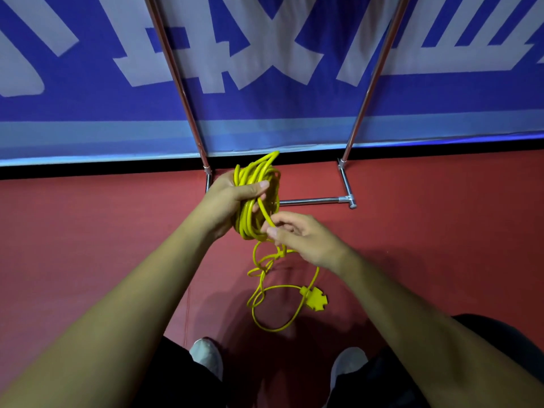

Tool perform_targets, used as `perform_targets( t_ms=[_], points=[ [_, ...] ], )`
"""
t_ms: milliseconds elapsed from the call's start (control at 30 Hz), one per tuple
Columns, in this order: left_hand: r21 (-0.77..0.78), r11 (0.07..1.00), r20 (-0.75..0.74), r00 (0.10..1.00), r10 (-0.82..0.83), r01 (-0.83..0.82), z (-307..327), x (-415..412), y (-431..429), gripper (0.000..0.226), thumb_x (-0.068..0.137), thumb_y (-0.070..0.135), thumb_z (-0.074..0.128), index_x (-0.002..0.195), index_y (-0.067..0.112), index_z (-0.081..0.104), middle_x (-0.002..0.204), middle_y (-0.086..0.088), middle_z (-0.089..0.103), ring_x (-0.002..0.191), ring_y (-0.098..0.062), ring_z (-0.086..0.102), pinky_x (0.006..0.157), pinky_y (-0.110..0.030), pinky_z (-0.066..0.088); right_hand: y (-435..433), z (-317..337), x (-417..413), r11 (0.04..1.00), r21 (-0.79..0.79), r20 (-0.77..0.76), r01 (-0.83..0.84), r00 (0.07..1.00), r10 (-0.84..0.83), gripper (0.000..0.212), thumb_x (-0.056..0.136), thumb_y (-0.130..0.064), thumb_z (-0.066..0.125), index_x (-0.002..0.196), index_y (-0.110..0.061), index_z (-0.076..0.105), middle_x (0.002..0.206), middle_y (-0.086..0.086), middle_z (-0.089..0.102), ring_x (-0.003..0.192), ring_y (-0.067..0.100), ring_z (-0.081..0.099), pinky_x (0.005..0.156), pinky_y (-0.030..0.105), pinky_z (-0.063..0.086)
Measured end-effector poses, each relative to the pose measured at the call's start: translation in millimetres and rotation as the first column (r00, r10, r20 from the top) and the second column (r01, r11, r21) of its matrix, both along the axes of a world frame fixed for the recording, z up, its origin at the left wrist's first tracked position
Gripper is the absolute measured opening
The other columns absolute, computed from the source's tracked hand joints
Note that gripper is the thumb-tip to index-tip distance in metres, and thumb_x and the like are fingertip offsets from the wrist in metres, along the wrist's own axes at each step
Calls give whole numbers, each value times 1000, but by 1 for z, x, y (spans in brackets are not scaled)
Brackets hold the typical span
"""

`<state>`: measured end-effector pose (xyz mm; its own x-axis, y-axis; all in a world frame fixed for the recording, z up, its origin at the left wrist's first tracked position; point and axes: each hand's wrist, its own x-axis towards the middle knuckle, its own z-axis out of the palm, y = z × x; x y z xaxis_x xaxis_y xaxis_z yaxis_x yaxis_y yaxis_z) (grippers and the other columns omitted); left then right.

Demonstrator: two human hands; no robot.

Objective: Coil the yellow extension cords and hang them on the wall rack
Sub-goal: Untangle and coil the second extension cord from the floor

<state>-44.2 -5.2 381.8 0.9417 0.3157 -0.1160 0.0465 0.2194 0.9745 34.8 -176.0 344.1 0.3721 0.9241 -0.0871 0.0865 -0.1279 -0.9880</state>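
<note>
Right hand (pixel 306 240) pinching yellow cord (pixel 266 216), left hand (pixel 232 198) clenched around coil (pixel 250 219)

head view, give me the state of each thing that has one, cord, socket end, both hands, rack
yellow cord coil: bundled, gripped in the left hand
loose cord tail: uncoiled, looping down to the red floor
socket end: lying on the floor, unplugged
left hand: closed around the coil
right hand: pinching a strand beside the coil
metal rack: standing, nothing hung on the visible part
</note>
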Motion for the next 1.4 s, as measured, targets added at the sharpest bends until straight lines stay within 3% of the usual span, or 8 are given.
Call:
perform_targets(
  t_ms=[233, 367, 467, 567, 867, 1100, 1267, 1400],
  points=[
    [4, 998, -5, 998, 67, -67, 9, -5, 14, 7, 87, 10, 64, 85, 4, 62, 72, -9, 65, 43, -12, 44, 47, -21, 41, -6, 8, 32, 942, 113, -283, 315, 919, -273, 15, 92, -16, 52, 102, -9, 61, 51, -10, 27, 42, 7, 18, 43, 26, 12],
    [-78, 992, -55, 994, 97, -101, 9, -11, 37, 12, 83, 6, 65, 75, 7, 56, 58, -6, 49, 39, -14, 38, 44, -20, 36, -20, 8, 61, 847, 72, -67, 526, 850, -522, 18, 95, -8, 51, 93, -13, 68, 53, -6, 43, 49, 16, 36, 49, 32, 27],
    [-96, 993, -103, 992, -72, 62, 10, -14, 37, 13, 79, 6, 62, 70, 9, 54, 55, -7, 44, 36, -14, 36, 42, -20, 32, -21, 10, 60, 898, 23, -17, 439, 898, -439, 11, 85, -6, 58, 90, -14, 64, 71, 1, 63, 61, 15, 55, 57, 28, 41],
    [-96, 980, -100, 978, -183, 173, 10, -16, 26, 12, 78, 5, 63, 71, 9, 55, 55, -7, 43, 37, -13, 36, 41, -21, 29, -17, 15, 48, 981, 35, 18, 189, 982, -189, 13, 89, -15, 63, 100, -10, 64, 70, 5, 61, 58, 10, 53, 54, 21, 41],
    [-438, 867, 156, 970, -186, 236, 9, -14, 20, 37, 66, 22, 86, 73, 16, 50, 50, 6, 43, 35, -4, 40, 51, -26, 23, -8, -2, 55, 887, 0, 222, 462, 865, -451, 19, 96, -36, 56, 83, -24, 53, 53, -11, 48, 52, 10, 40, 51, 32, 32],
    [-551, 795, 277, 954, -113, 254, 10, -10, 17, 35, 68, 19, 83, 72, 15, 48, 47, 8, 45, 33, -3, 38, 47, -22, 34, 1, -5, 28, 924, -93, -331, 372, 863, -381, 85, 64, -85, 61, 104, -11, 61, 85, 17, 49, 63, 21, 43, 47, 27, 28],
    [-562, 761, 329, 932, -153, 324, 7, -9, 9, 23, 73, 20, 79, 71, 16, 56, 48, 10, 49, 34, -2, 42, 46, -21, 38, -3, 4, 26, 956, 2, -570, 293, 786, -239, 81, 63, -62, 81, 121, -8, 64, 119, 26, 54, 104, 38, 53, 87, 53, 44],
    [-428, 849, 295, 936, -194, 311, 11, -9, 6, 27, 73, 25, 82, 79, 16, 58, 51, 6, 50, 45, -8, 50, 52, -24, 42, -3, 12, 25, 938, -5, -505, 347, 809, -301, 58, 70, -32, 81, 113, 2, 61, 97, 23, 63, 83, 33, 65, 80, 52, 49]
  ],
)
